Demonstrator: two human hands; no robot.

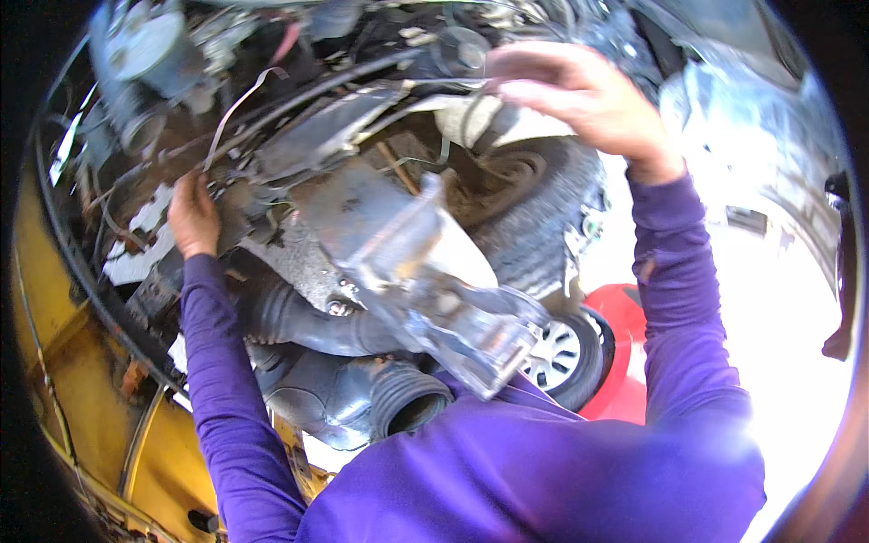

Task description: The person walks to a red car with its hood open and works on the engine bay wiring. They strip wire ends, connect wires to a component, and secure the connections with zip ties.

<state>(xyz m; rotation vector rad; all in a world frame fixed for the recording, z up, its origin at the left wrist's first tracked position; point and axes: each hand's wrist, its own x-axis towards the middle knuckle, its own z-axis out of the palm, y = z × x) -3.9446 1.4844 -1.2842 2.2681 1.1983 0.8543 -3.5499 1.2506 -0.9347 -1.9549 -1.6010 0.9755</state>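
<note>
At the left of an open engine bay, my left hand (195,217) reaches in with its fingers curled together. A thin pale strip (222,127) rises from beside its fingertips; whether they grip it cannot be made out. My right hand (588,100) is raised above a large dark tyre (534,217), its fingers bent and smeared by motion. A thin line runs up to those fingers, but I cannot tell whether they hold it. Between my arms stands a worn grey metal bracket (407,244). A black ribbed hose (308,317) curves below it.
Another ribbed hose end (412,403) opens near my body. Yellow body panels (81,389) lie at the left. A red car (625,330) with a silver wheel (552,353) stands beyond the bracket. A grey cylindrical part (149,45) and tangled cables fill the far left.
</note>
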